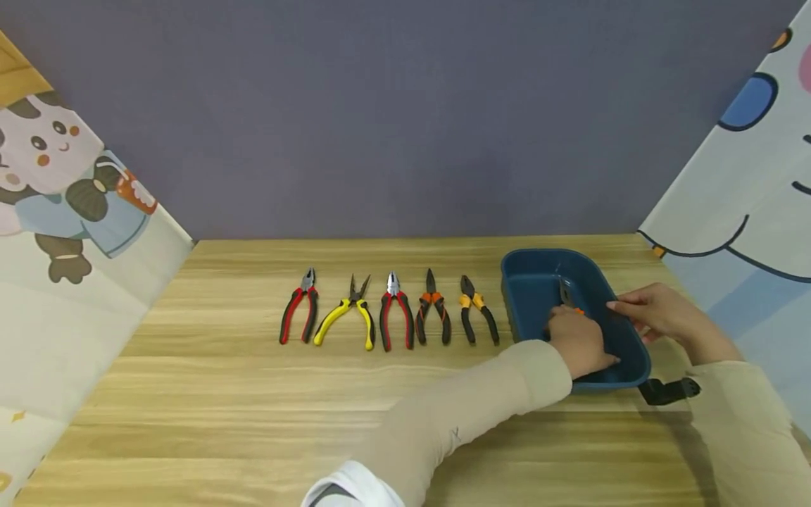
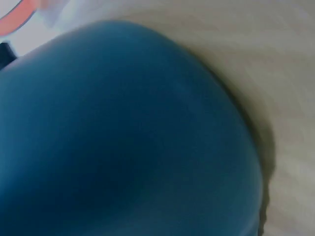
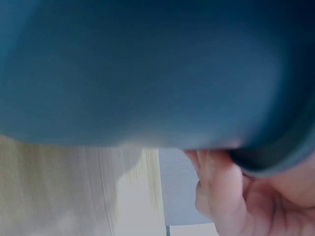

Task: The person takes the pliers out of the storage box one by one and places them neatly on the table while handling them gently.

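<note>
A dark blue plastic basin point(image 1: 526, 282) stands at the right of the table. My left hand point(image 1: 576, 341) reaches down inside it and holds a pair of pliers point(image 1: 565, 292); the dark jaws and a bit of orange handle show past the fingers, and the hand hides the rest. At the basin's right side, my right hand point(image 1: 662, 313) pinches the rim, thumb on the inner side and fingers outside. In the right wrist view, the right fingers point(image 3: 221, 191) lie against the outer wall. The left wrist view shows mostly blue basin wall point(image 2: 133, 123).
Left of the basin, several pliers lie in a row: red-black point(image 1: 307, 303), yellow-black long-nose point(image 1: 347, 313), red-black point(image 1: 394, 310), orange-black point(image 1: 434, 310) and yellow-black point(image 1: 476, 310). The wooden table point(image 1: 209, 394) meets a grey panel point(image 1: 405, 127) behind.
</note>
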Demonstrator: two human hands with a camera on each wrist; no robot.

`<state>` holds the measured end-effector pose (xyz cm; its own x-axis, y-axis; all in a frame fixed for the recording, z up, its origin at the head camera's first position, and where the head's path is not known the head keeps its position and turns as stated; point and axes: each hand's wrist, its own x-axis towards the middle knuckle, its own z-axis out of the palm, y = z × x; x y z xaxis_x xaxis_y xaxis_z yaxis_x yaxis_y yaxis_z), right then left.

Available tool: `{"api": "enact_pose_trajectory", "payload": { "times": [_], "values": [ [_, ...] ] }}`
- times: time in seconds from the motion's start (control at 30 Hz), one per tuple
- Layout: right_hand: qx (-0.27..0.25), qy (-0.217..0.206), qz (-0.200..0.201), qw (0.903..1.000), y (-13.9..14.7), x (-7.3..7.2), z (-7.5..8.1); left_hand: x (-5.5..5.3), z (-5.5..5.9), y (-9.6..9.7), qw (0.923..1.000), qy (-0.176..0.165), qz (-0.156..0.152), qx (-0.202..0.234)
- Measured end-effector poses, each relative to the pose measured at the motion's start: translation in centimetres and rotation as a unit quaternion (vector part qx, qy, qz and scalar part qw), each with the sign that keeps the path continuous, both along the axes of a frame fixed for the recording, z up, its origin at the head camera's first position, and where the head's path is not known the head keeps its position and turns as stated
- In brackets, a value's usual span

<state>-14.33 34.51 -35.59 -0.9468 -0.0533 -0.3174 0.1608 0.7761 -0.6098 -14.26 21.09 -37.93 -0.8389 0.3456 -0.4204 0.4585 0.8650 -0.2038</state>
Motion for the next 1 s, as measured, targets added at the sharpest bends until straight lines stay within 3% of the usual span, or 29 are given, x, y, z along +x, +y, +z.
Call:
{"api": "enact_pose_trajectory", "payload": {
  "times": [0.23,0.63,0.77,1.0],
  "values": [
    [0.002,-0.003,-0.003,1.0000,-0.02,-0.10,0.09,0.27,-0.27,0.60,0.9979,0.028,-0.033,-0.048],
    [0.004,-0.003,-0.003,1.0000,-0.08,-0.04,0.19,0.29,-0.55,0.87,0.9972,0.045,-0.036,-0.047],
    [0.001,-0.007,-0.008,0.9999,-0.08,-0.01,0.14,0.26,-0.51,0.97,0.9986,0.045,-0.016,-0.023],
    [0.007,-0.003,0.002,1.0000,-0.01,-0.08,0.16,0.03,-0.19,0.85,0.9985,0.030,0.046,-0.001]
  ]
}}
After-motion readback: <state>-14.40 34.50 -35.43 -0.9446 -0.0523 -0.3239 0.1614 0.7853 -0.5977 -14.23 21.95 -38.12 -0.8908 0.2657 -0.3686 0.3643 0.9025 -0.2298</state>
